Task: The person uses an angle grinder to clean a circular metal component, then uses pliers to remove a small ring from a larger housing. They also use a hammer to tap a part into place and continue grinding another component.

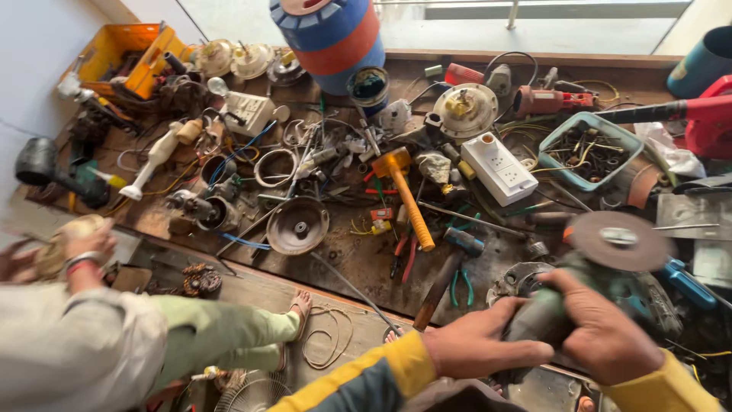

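Both my hands grip a dusty green angle grinder [602,286] at the lower right, above the cluttered wooden workbench [358,263]. My left hand [480,339] wraps around the grinder's rear body. My right hand [602,324] clasps it from the other side, nearer the head. The grinder's round abrasive disc [619,240] faces up. My sleeves are yellow and dark blue.
An orange-handled hammer [406,194], a dark hammer [450,271], pliers, a white socket box [499,168], a teal tray of wires [587,152], a metal disc [297,225] and an orange crate [126,49] litter the bench. Another person in pale green trousers [221,332] sits at lower left.
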